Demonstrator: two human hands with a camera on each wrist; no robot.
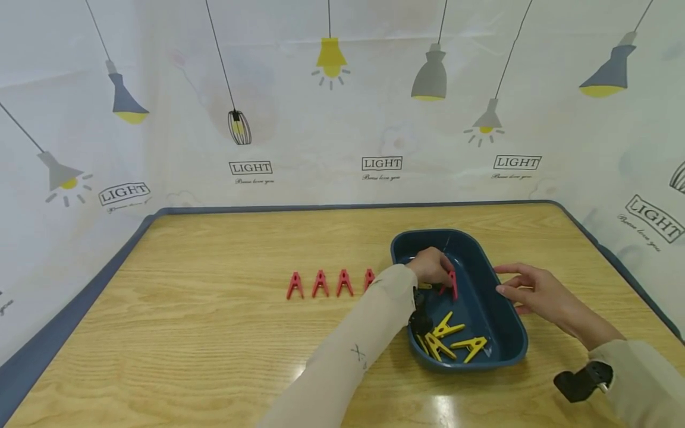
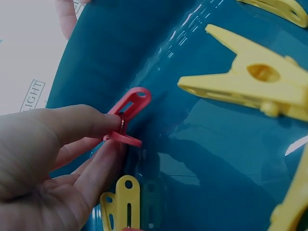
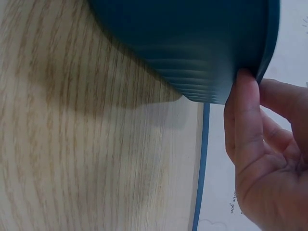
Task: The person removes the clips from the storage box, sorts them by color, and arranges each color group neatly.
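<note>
My left hand [image 1: 430,267] reaches into the dark blue tray [image 1: 508,321] and pinches a red clothespin [image 1: 453,284] between thumb and fingers; the left wrist view shows the red clothespin [image 2: 129,115] just above the tray floor [image 2: 202,144]. Several yellow clothespins [image 1: 449,342] lie in the near end of the tray, and some yellow clothespins [image 2: 255,82] appear close up. My right hand [image 1: 527,288] rests against the tray's right rim, fingers [image 3: 245,120] pressed on the outer wall [image 3: 192,43].
Several red clothespins [image 1: 320,283] stand in a row on the wooden table [image 1: 214,345] left of the tray. A white curtain printed with lamps [image 1: 342,107] surrounds the table on three sides. A black wrist strap [image 1: 583,380] sits on my right forearm.
</note>
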